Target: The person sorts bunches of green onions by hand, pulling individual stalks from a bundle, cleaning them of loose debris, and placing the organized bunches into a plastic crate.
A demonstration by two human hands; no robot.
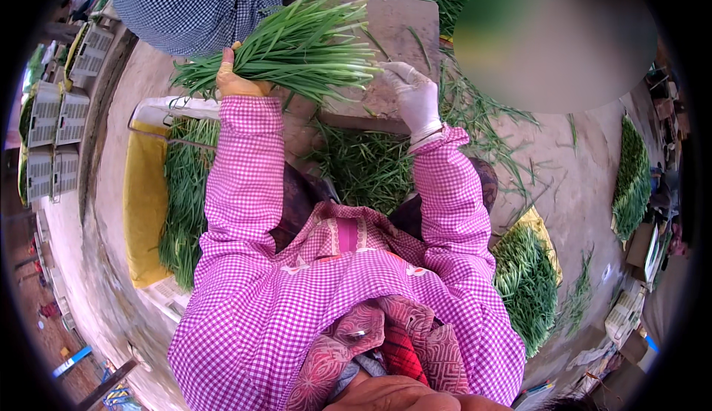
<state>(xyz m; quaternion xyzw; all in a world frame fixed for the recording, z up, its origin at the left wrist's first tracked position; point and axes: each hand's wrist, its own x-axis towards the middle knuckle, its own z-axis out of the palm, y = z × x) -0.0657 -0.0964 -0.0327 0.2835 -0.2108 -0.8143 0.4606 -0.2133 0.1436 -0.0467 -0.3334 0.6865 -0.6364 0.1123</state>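
A thick bunch of garlic chives lies across my left hand, green leaves to the left, pale stem ends to the right. The fingers of that hand wrap round the bunch from below, partly covered by yellow material. My right hand, in a white glove, is at the pale ends with its fingers drawn together. Whatever is between those fingertips is too small to make out. Below the bunch stands a low block with a flat top and a few loose leaves on it.
Loose chive leaves are heaped between my knees. More chives fill a yellow-lined crate at my left; another pile lies at my right. Across from me is a person in a checked garment. White crates are stacked far left.
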